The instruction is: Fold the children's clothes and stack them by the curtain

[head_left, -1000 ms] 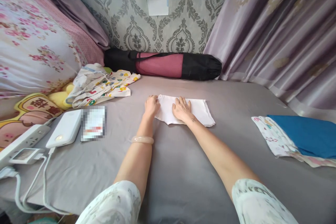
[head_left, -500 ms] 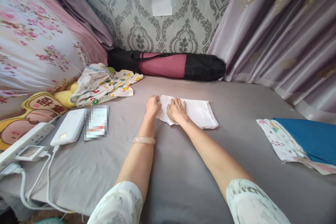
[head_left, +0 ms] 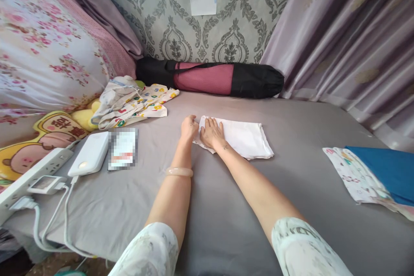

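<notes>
A folded white cloth [head_left: 244, 139] lies flat on the grey bed sheet [head_left: 226, 207] in the middle of the view. My right hand [head_left: 211, 133] rests palm-down on the cloth's left end, fingers stretched out. My left hand [head_left: 189, 127] sits right beside it at the cloth's left edge, fingers curled, pinching that edge. A pale bangle is on my left wrist.
A black and pink roll bag [head_left: 210, 78] lies along the wall. Patterned clothes [head_left: 132, 102] are heaped at the left. A white power bank [head_left: 89, 159], power strip [head_left: 32, 177] and cables sit near the left edge. Folded blue and printed cloths [head_left: 375, 172] lie at right.
My right hand has slid left across the white cloth, from its middle to its left end, close to my left hand. The view has shifted slightly.
</notes>
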The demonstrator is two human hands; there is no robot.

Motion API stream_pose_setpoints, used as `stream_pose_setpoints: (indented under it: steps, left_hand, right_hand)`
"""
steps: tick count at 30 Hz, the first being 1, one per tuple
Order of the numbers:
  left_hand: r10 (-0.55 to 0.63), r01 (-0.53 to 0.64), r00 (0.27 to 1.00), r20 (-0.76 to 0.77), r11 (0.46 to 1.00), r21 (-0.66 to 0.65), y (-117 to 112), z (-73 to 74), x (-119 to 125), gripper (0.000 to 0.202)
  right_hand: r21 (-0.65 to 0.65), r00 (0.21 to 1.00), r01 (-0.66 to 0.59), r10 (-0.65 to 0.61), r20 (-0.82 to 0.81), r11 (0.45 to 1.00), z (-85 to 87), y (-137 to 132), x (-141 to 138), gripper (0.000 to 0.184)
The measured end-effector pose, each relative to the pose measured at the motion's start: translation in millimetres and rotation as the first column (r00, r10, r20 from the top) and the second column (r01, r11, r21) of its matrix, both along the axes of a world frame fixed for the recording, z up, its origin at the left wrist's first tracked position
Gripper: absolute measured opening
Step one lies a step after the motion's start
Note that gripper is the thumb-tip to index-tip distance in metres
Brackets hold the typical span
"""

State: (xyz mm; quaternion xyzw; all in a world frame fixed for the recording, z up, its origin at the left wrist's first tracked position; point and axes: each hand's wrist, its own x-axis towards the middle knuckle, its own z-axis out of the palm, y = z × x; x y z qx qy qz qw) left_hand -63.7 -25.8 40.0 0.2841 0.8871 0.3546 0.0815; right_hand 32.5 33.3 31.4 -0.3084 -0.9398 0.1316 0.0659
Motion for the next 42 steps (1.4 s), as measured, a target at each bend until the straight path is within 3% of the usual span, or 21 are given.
stream_pose_setpoints:
  steps: [8, 15, 21, 26, 31, 35, 42]
  left_hand:
    - [0.07, -0.072, 0.997, 0.027, 0.994, 0.077, -4.4, 4.1, -7.1, 0.044]
    - [0.051, -0.052, 0.998, 0.027, 0.996, 0.072, -2.0, 4.5, -5.0, 0.04]
    - [-0.006, 0.007, 1.0, -0.006, 0.999, 0.049, 3.5, 7.8, 3.6, 0.04]
    - [-0.078, 0.082, 0.992, -0.097, 0.996, 0.037, 15.5, 4.8, 18.2, 0.041]
    - [-0.231, 0.235, 0.948, -0.218, 0.972, -0.008, 32.6, -3.0, 42.2, 0.043]
    - [-0.306, 0.307, 0.916, -0.262, 0.951, -0.038, 38.4, -10.0, 50.0, 0.044]
    - [-0.277, 0.269, 0.93, -0.241, 0.961, -0.067, 34.6, -13.0, 44.9, 0.044]
  right_hand:
    - [0.055, 0.994, -0.063, 0.067, -0.081, 0.997, -3.9, -29.1, -2.8, 0.058]
    - [0.076, 0.991, -0.049, 0.058, -0.119, 0.996, -10.5, -31.5, -1.5, 0.055]
    - [-0.034, 0.987, -0.099, 0.094, -0.127, 0.994, 5.6, -21.4, 11.1, 0.055]
    - [0.048, 0.996, -0.028, 0.032, -0.082, 0.998, 13.3, 5.9, 50.4, 0.054]
    - [0.075, 1.0, -0.02, 0.019, 0.006, 0.997, 7.9, 28.8, 86.5, 0.056]
    - [0.055, 0.996, -0.075, 0.073, 0.042, 0.996, 2.9, 29.6, 93.0, 0.058]
    - [0.081, 0.997, -0.073, 0.071, 0.029, 0.994, -1.1, 26.0, 91.0, 0.058]
